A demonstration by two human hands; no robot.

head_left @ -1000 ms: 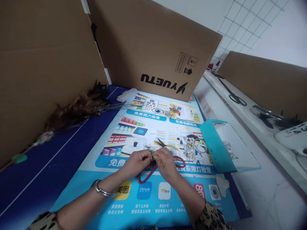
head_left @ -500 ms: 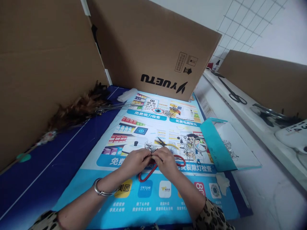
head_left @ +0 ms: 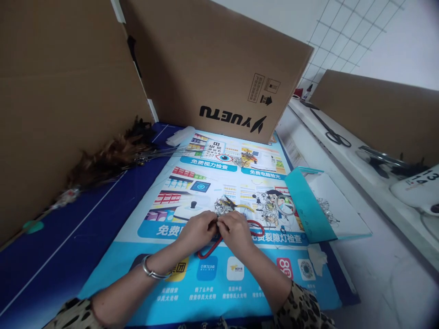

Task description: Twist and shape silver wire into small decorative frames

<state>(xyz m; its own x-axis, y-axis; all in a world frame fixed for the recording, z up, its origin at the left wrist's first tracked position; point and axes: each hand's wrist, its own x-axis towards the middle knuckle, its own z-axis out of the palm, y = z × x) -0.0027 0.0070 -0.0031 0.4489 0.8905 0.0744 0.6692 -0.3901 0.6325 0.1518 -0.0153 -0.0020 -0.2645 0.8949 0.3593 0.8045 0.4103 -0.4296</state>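
Observation:
Fingertips pinched, my left hand (head_left: pixel 200 228) meets my right hand (head_left: pixel 236 230) over the printed sheet (head_left: pixel 164 292). My right hand is closed too, and whatever is between the fingers is too small to make out. Red-handled scissors (head_left: pixel 210 250) lie beneath both hands, their blades hidden. Just beyond the fingertips are pliers (head_left: pixel 244 208) with yellow handles and a small tangle of thin wire pieces (head_left: pixel 221 204). Right of them, more dark wiry pieces (head_left: pixel 269 214) lie by a clear round ring of tape (head_left: pixel 285 205).
A teal box (head_left: pixel 308 205) with wiry bits stands at the right. Brown feathers (head_left: pixel 106 155) on thin stems lie at the left. Cardboard panels (head_left: pixel 212 59) wall the back and left side. Black scissors (head_left: pixel 331 130) rest on the white ledge (head_left: pixel 366 183).
My hands stay together at nearly the same place, with the left wrist shifted slightly right. More of the wire tangle shows beyond the fingertips. The view has moved a little.

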